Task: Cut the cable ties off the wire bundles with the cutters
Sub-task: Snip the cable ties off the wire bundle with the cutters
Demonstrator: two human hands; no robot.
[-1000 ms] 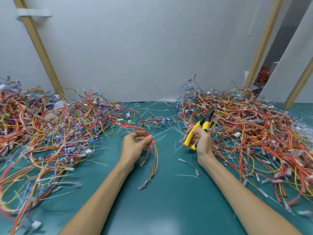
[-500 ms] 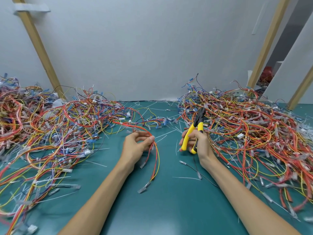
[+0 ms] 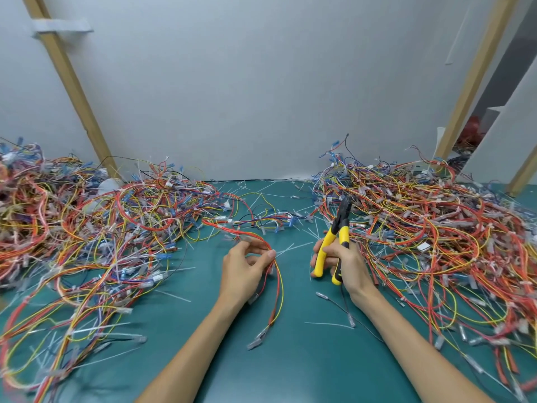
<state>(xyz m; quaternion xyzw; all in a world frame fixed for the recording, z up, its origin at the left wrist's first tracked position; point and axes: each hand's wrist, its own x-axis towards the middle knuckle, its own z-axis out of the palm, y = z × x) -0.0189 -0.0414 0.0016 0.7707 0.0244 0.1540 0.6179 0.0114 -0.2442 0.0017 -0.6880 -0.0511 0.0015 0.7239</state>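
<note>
A thin wire bundle [image 3: 279, 289] of red, orange and yellow wires is pinched by the left hand [image 3: 244, 266] between the thumb and the curled fingertips, a little above the green table [image 3: 290, 373]. From the pinch, one part of the bundle runs up and to the left toward the left pile [image 3: 87, 228] of wires. The other part hangs down in a curve, and its clear connector ends lie on the table beside the left forearm.

The cutters [image 3: 337, 228] are gripped by the right hand [image 3: 345, 263], with the fingers wrapped round both yellow handles. The dark head is pointed up and away from the person, in front of the edge of the right pile [image 3: 421, 228]. Whether the blades are apart or together cannot be told.

The cutters are held to the right of the pinched bundle, near it but not touching it, and a strip of table is seen between the two hands. Loose white tie pieces [image 3: 290, 248] are scattered on the table between the piles. Whether a tie sits on the held part of the bundle is too small to tell.
</note>
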